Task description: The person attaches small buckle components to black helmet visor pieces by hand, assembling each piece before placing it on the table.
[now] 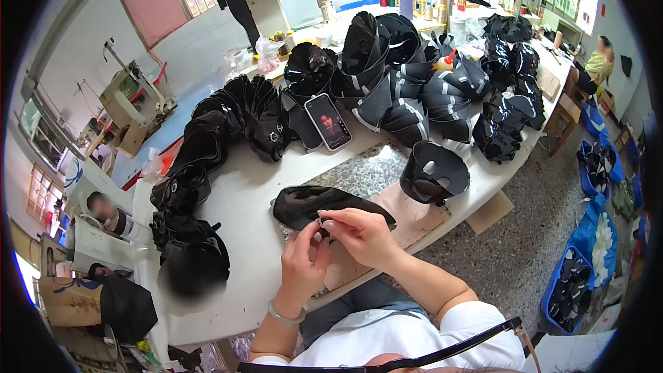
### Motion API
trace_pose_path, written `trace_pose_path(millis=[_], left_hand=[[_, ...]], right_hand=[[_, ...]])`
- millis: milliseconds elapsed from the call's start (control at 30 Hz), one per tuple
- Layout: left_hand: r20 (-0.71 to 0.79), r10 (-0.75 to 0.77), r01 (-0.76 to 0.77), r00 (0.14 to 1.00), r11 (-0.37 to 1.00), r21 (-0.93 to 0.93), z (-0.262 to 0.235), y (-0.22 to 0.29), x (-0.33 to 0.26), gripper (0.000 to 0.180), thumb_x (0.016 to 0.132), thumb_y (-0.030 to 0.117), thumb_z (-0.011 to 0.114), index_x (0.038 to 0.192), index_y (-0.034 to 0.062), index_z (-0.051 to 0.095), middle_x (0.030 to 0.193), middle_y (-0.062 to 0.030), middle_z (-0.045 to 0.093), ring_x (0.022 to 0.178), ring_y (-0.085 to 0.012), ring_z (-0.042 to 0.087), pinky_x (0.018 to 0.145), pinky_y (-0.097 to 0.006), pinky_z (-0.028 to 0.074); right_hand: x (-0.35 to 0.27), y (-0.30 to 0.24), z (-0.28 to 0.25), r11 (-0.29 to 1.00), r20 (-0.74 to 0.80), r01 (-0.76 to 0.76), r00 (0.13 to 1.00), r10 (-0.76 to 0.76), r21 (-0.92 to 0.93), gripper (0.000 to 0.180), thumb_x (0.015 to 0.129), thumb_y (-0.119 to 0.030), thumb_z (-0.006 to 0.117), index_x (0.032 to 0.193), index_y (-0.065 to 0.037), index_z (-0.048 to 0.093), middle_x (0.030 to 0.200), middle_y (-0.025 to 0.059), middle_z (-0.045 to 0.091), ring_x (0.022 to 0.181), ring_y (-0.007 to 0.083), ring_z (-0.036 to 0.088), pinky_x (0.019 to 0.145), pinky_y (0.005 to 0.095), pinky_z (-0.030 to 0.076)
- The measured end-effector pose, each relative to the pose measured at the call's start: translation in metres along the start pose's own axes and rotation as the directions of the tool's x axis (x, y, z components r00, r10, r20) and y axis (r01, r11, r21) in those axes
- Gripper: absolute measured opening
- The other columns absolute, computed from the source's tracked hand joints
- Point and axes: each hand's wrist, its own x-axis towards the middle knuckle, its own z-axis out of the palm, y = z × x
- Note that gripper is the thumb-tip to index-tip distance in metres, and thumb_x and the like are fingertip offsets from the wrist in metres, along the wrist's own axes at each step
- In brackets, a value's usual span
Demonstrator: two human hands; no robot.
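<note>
My left hand point(302, 266), with a pale bangle point(286, 315) on its wrist, and my right hand point(364, 237) meet fingertip to fingertip. Both are closed in a pinch, and what they hold is too small to make out. Just beyond them a glossy black shoe upper point(304, 204) lies on its side, partly hidden by my fingers. Under it is a speckled stone slab point(376, 169). To the right, a curved black upper with cut-out openings point(434, 171) stands on a tan board point(431, 217).
Stacks of black uppers point(228, 114) curve along the table's left and back. A phone point(328, 121) with a lit screen leans against them. Behind stand a sewing machine point(276, 0) and thread cones. Blue bins point(570, 290) sit on the floor at right; a person point(599, 65) sits beyond.
</note>
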Motion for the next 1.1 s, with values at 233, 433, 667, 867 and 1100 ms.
trace_pose_path(millis=[233, 433, 667, 867, 1100], left_hand=[[-0.042, -0.055, 0.046, 0.998, 0.983, -0.180, 0.029, -0.013, 0.002, 0.036, 0.089, 0.007, 0.067, 0.121, -0.0025, 0.054, 0.097, -0.0192, 0.069, 0.079, -0.0259, 0.069, 0.071, -0.033, 0.056], [0.240, -0.292, 0.378, 0.926, 0.683, -0.626, 0.004, 0.013, 0.015, 0.028, 0.095, 0.007, 0.061, 0.119, -0.0063, 0.059, 0.092, -0.0085, 0.071, 0.073, -0.0107, 0.065, 0.065, -0.024, 0.054], [0.379, -0.355, 0.513, 0.855, 0.687, -0.514, -0.002, 0.002, -0.001, 0.021, 0.095, 0.004, 0.058, 0.111, -0.0092, 0.061, 0.085, -0.0101, 0.069, 0.067, -0.0134, 0.063, 0.062, -0.026, 0.055], [0.427, -0.427, 0.604, 0.797, 0.580, -0.547, 0.000, -0.010, -0.008, 0.016, 0.095, 0.004, 0.059, 0.105, -0.0073, 0.064, 0.084, -0.0094, 0.069, 0.065, -0.0129, 0.063, 0.059, -0.024, 0.052], [0.646, -0.364, 0.735, 0.671, 0.445, -0.512, -0.011, -0.025, 0.007, 0.021, 0.094, 0.005, 0.058, 0.109, -0.0094, 0.062, 0.093, -0.0133, 0.070, 0.076, -0.0163, 0.067, 0.073, -0.027, 0.054]], right_hand=[[0.012, -0.011, -0.017, 0.832, -0.055, 0.148, 0.976, -0.209, -0.534, 0.011, 0.083, -0.002, 0.068, 0.095, -0.003, 0.069, 0.089, 0.0110, 0.068, 0.069, 0.0190, 0.067, 0.057, 0.0298, 0.050], [0.015, -0.009, -0.026, 0.937, -0.124, 0.270, 0.945, -0.302, -0.222, 0.016, 0.080, 0.002, 0.070, 0.096, 0.001, 0.069, 0.093, 0.0102, 0.069, 0.077, 0.0206, 0.068, 0.065, 0.0298, 0.053], [0.000, 0.039, -0.026, 0.971, 0.083, -0.171, 0.984, 0.159, 0.167, 0.015, 0.088, -0.013, 0.070, 0.098, -0.003, 0.070, 0.087, 0.0012, 0.069, 0.075, 0.0056, 0.060, 0.062, 0.0219, 0.049], [-0.003, 0.046, -0.024, 0.863, 0.361, -0.440, 0.869, 0.339, 0.249, 0.016, 0.088, -0.013, 0.070, 0.102, -0.006, 0.070, 0.087, -0.0044, 0.066, 0.073, 0.0015, 0.055, 0.059, 0.0188, 0.045], [-0.005, 0.057, -0.022, 0.697, 0.346, -0.611, 0.790, 0.506, 0.376, 0.024, 0.092, -0.018, 0.066, 0.110, -0.003, 0.070, 0.084, -0.0010, 0.067, 0.072, 0.0045, 0.059, 0.058, 0.0189, 0.046]])
